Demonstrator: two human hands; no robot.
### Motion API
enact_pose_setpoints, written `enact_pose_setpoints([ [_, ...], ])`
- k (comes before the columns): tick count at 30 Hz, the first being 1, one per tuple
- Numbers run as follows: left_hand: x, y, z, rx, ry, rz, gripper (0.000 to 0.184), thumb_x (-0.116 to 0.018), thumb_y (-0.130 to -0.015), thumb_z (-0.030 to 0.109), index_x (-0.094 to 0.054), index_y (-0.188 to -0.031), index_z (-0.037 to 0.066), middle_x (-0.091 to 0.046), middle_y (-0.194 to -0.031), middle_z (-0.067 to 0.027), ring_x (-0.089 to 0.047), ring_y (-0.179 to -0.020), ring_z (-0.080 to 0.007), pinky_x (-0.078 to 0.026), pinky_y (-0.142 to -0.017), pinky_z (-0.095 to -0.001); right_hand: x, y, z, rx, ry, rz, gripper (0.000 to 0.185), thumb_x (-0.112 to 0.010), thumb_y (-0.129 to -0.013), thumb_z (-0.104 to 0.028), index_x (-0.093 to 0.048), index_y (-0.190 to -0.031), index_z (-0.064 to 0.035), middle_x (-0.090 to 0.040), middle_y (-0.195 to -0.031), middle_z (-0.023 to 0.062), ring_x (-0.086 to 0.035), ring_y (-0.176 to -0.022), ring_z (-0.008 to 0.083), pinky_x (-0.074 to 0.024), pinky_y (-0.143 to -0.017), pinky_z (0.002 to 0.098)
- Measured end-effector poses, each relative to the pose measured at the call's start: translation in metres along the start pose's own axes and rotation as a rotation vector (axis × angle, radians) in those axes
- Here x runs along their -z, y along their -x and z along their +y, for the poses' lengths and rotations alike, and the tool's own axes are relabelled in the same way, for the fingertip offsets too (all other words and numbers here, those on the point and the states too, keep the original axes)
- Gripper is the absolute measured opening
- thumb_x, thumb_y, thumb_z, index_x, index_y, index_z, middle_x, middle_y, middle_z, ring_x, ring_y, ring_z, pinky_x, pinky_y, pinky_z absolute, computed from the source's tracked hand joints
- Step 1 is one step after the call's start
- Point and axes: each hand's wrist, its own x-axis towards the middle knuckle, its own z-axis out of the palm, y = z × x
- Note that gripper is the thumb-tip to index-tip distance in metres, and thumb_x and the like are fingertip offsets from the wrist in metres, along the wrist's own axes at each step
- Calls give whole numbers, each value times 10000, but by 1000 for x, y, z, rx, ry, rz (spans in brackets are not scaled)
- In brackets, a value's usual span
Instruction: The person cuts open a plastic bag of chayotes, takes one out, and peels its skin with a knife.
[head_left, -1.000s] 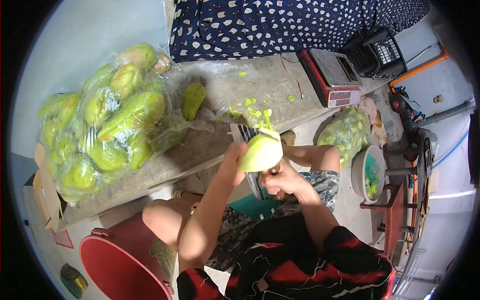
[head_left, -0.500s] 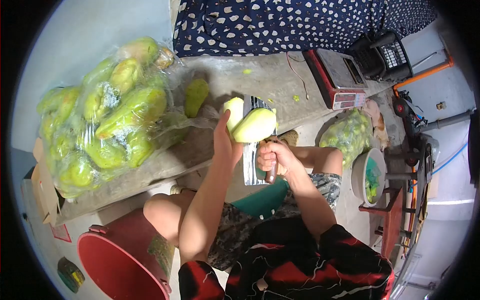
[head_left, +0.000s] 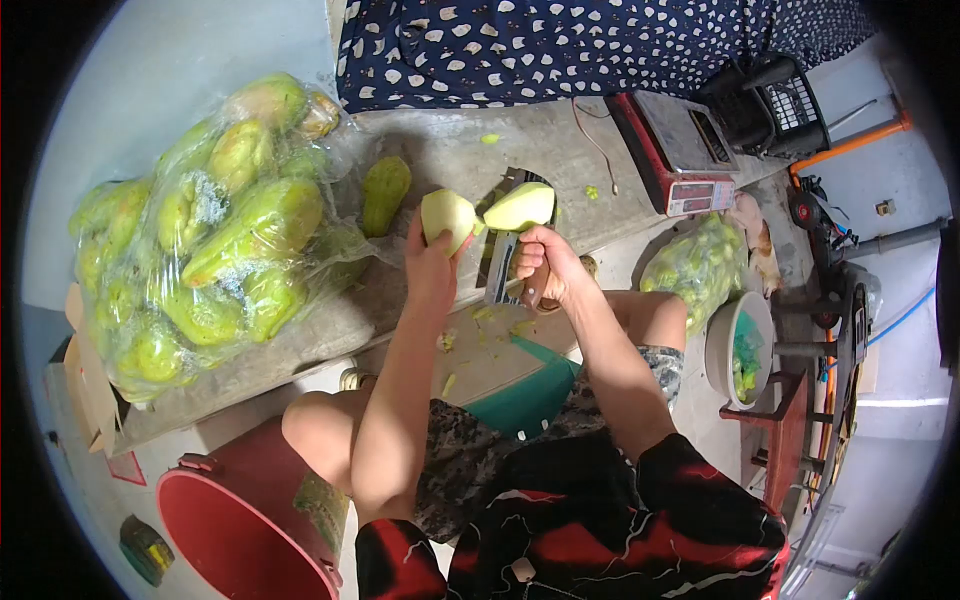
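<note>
My left hand (head_left: 436, 265) is closed around a peeled, pale green fruit piece (head_left: 448, 215), holding it by its lower end above the bench. In my right hand (head_left: 545, 258) is the brown handle of a broad-bladed knife (head_left: 500, 268), its blade tilted and running up and away. Another peeled piece (head_left: 522, 207) lies against the upper part of the blade, just above my right fingers, with a small gap between the two pieces. An unpeeled green fruit (head_left: 386, 195) rests on the bench to the left of my left hand.
A large clear plastic bag of green fruit (head_left: 215, 235) fills the bench's left. Further right are a red scale (head_left: 680, 150), a black basket (head_left: 785, 105), a bag of pale green pieces (head_left: 695, 272) and a white basin (head_left: 718, 350). A red bucket (head_left: 240, 515) stands below left.
The two peeled pieces have come apart, the left one moving left with my left hand. The knife and the right piece have shifted upward, uncovering scraps on the floor between my legs.
</note>
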Motion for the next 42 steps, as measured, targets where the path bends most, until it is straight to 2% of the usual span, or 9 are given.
enact_pose_setpoints([
  [5, -16, 24, 39, 30, -169, -219, 524, -505, -908, -66, -405, -1416, 13, -563, -1266, -151, -613, -1116, -252, -576, -770, -332, 0, 3, -11, 115, 187, 146, 136, -564, -904, -98, -494, -788, -88, -424, -571, -42, -427, -473, 89, -397, -442, 277],
  [10, -12, 27, 62, 59, -201, -198, 471, -634, -858, 41, -524, -1315, 8, -652, -1081, -117, -667, -882, -189, -527, -635, -270, -38, 58, -10, 361, 1037, 419, 213, -589, -914, -156, -471, -794, -25, -506, -544, 21, -485, -412, 130, -412, -410, 326],
  [13, -1, 21, 55, 31, 159, 15, 415, -622, -874, 224, -570, -1239, 32, -653, -1071, -116, -650, -895, -193, -522, -688, -304, -38, 81, 6, 551, 1411, 516, 352, -606, -951, -262, -494, -764, 15, -527, -499, 73, -513, -370, 159, -435, -430, 348],
  [15, 10, 17, 48, 65, 407, -133, 454, -505, -917, 378, -581, -1198, 29, -626, -1128, -97, -615, -1037, -261, -505, -874, -485, -31, 95, 15, 652, 1316, 482, 419, -603, -970, -332, -536, -744, 14, -552, -518, 94, -528, -387, 175, -439, -446, 344],
  [18, -15, 44, 68, 222, 621, -289, 476, -447, -933, 412, -551, -1215, 42, -602, -1178, -139, -594, -1074, -331, -461, -918, -534, -24, 115, 19, 818, 1648, 415, 459, -589, -983, -359, -530, -725, 16, -563, -525, 106, -553, -414, 184, -441, -453, 343],
  [25, -20, 46, 49, 335, 473, -327, 539, -385, -988, 497, -516, -1291, 71, -586, -1196, -206, -566, -1088, -433, -430, -963, -570, -41, 171, 27, 623, 1342, 403, 344, -522, -1027, -313, -489, -855, -17, -540, -553, 57, -515, -405, 127, -420, -404, 261],
  [29, -38, 59, 53, 376, 400, -289, 568, -366, -1005, 508, -489, -1330, 59, -589, -1182, -224, -583, -1078, -398, -452, -940, -543, -40, 179, 32, 642, 1098, 80, 247, -498, -1039, -242, -475, -947, -14, -536, -596, 37, -505, -431, 104, -420, -420, 247],
  [40, -48, 75, 50, 342, 362, -439, 572, -384, -1027, 436, -473, -1379, -5, -591, -1244, -109, -572, -1120, -218, -448, -972, -391, -39, 174, 43, 675, 986, 145, 243, -547, -1020, -244, -491, -907, -37, -474, -547, 6, -442, -410, 84, -381, -392, 243],
  [42, -50, 75, 50, 332, 294, -444, 588, -390, -1012, 464, -493, -1357, 0, -605, -1061, -75, -601, -988, -218, -491, -879, -409, -41, 174, 43, 680, 994, 147, 244, -548, -1020, -246, -494, -910, -35, -473, -538, 4, -437, -405, 84, -376, -391, 243],
])
